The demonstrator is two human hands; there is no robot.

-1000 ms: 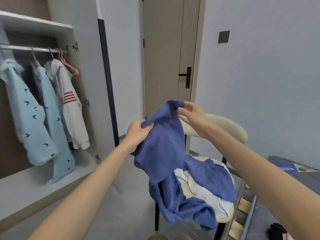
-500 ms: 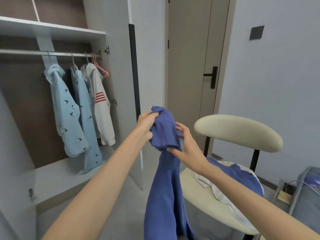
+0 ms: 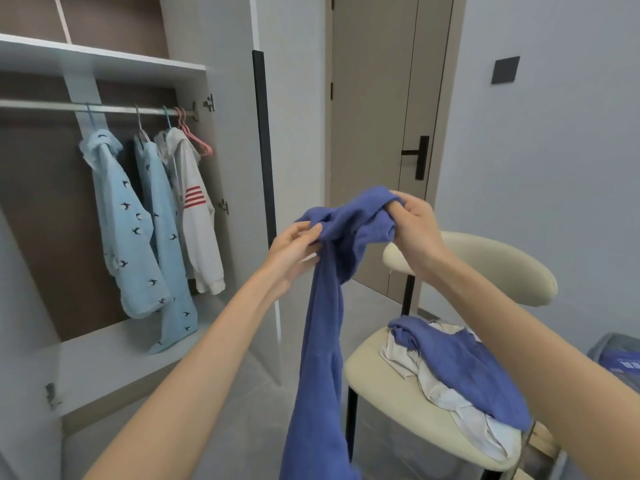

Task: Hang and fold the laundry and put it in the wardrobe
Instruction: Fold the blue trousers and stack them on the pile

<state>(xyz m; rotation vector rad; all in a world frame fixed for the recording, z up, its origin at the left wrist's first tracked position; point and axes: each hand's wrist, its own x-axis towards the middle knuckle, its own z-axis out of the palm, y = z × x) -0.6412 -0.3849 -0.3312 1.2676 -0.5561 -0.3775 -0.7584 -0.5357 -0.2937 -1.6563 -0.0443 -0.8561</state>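
Blue garment [image 3: 325, 306]: soft, matte knit, held up at chest height between wardrobe and chair, upper end bunched, the rest hanging in one long twisted drop past the frame's bottom edge. My left hand [image 3: 294, 247] pinches a fold of its top edge between thumb and fingertips. My right hand [image 3: 414, 230] grips the bunched upper end, fingers curled into the cloth.

Just right of it, chair [image 3: 485, 265]: cream padded seat, oval back, black legs. On the seat a second blue piece [image 3: 460, 368] lies crumpled over white cloth [image 3: 436, 386].

Left, open wardrobe [image 3: 104, 64]: white panels, brown back. On the metal rail [image 3: 52, 105] hang two pale blue bird-print shirts [image 3: 128, 230], a white hoodie [image 3: 197, 230] with red sleeve stripes, and a bare pink hanger [image 3: 197, 140].

Behind, beige door [image 3: 374, 133], black handle [image 3: 420, 157]. Far right edge, blue packet [image 3: 623, 362] with white print, too small to read.
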